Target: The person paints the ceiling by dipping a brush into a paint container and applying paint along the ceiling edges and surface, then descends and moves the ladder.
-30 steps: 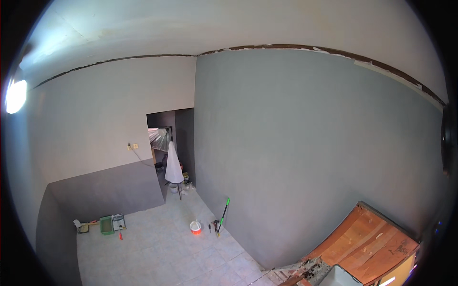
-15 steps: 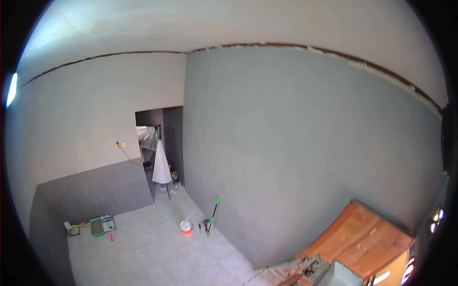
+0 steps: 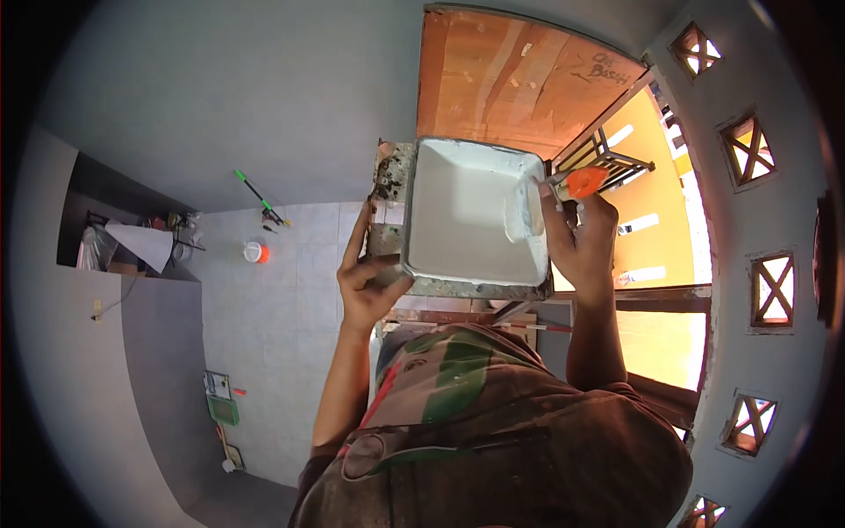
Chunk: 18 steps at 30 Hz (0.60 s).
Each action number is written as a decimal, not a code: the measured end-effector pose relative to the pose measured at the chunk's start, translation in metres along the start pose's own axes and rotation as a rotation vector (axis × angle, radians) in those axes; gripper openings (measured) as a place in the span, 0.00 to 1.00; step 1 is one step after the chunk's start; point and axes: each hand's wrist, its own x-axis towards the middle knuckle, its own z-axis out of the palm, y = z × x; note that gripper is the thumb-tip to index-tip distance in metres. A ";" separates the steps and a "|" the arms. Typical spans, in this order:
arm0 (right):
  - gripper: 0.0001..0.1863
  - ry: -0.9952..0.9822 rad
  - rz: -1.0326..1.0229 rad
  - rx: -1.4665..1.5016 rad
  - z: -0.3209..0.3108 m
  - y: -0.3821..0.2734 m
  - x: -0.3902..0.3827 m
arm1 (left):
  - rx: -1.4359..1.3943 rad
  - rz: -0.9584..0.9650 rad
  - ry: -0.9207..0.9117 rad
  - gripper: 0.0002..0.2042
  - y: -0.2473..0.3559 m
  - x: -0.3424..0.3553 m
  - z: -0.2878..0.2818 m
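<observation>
A square paint tray (image 3: 476, 216) of white or pale grey paint rests on a paint-spattered board (image 3: 392, 180) in front of me. My left hand (image 3: 365, 286) is at the tray's near left corner, thumb and bent fingers against its side, with the index finger stretched along the board's edge. At the right rim, my right hand (image 3: 581, 233) is closed round what looks like a paintbrush (image 3: 584, 182) with an orange handle. Its working end is hard to make out near the rim. Thick paint streaks the tray's right inner wall beside that hand.
An orange-brown wooden panel (image 3: 515, 79) stands beyond the tray. Far below on the tiled floor are a white-and-orange bucket (image 3: 256, 253), a green-handled pole (image 3: 255, 194) and a green tray (image 3: 224, 409). Vent blocks (image 3: 773, 290) line the right wall.
My view has swung from the room and the far wall down and right to the tray. Both hands now show at the tray; neither was in view before.
</observation>
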 end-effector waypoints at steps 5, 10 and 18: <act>0.09 -0.068 -0.082 0.065 0.004 0.005 0.008 | 0.006 0.045 -0.017 0.15 0.005 0.000 0.003; 0.08 -0.128 -0.152 0.116 0.004 0.012 0.017 | 0.050 0.060 0.019 0.16 0.003 0.002 0.004; 0.17 -0.458 -0.469 0.335 -0.013 0.010 0.021 | 0.078 0.049 0.021 0.19 0.002 0.004 0.000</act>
